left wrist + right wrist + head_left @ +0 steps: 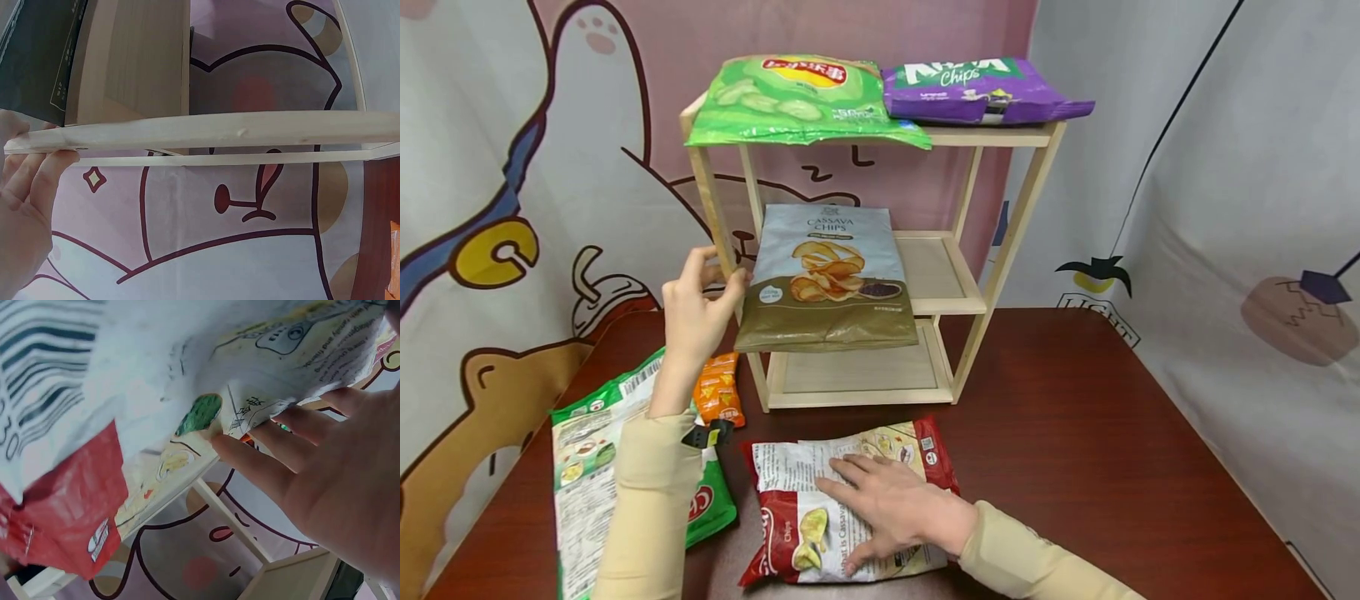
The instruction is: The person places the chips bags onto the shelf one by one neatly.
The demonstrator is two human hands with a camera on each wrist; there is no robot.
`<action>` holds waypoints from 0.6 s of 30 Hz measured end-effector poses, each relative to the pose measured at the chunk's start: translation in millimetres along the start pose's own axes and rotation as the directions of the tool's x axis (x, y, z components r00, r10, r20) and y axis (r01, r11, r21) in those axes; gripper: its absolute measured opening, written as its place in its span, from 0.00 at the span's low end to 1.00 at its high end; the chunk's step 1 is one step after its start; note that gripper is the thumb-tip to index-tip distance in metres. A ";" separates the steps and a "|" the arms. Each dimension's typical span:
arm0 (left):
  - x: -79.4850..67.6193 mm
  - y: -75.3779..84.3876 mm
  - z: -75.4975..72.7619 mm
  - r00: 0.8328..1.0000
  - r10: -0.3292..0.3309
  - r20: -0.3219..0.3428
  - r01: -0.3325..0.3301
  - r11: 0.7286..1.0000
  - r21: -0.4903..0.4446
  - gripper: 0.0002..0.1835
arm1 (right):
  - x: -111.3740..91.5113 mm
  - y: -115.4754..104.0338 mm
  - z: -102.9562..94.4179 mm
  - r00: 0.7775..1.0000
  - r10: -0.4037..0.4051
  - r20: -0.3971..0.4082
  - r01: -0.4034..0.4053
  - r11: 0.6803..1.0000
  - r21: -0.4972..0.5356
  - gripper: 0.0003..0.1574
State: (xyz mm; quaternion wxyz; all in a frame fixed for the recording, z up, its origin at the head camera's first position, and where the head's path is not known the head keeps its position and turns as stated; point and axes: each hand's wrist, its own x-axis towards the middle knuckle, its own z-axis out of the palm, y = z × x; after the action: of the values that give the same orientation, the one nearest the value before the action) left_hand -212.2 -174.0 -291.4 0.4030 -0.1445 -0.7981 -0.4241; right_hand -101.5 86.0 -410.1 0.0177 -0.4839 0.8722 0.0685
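My left hand [696, 308] grips the left front post of a small wooden rack [857, 398]. In the left wrist view, fingers [44, 184] curl round that pale post [219, 130]. Close beside the thumb, a blue and olive bag of cassava chips [831, 279] lies on the middle shelf, its lower end jutting past the front edge. My right hand [898, 508] rests with fingers spread on a red and white chip bag [775, 467], which lies back side up on the table. The right wrist view shows straight fingers against this bag's printed face [144, 369].
On the rack's top lie a green chip bag [790, 104] and a purple one [988, 92]. Left on the brown table [1075, 467], a large green and white bag [583, 492] lies partly under my left forearm. An orange snack packet [721, 390] is by the rack's foot.
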 end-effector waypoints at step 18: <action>0.6 0.3 -0.2 1.000 0.008 -0.010 -0.008 1.000 -0.001 0.15 | -1.8 8.7 -7.3 0.996 -0.079 -0.051 0.081 0.995 0.055 0.24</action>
State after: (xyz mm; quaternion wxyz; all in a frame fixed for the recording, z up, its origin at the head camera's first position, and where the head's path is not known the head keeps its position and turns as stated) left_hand -212.3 -174.0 -290.7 0.4085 -0.1456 -0.7954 -0.4235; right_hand -107.6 91.1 -401.8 0.0130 -0.5193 0.8539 0.0308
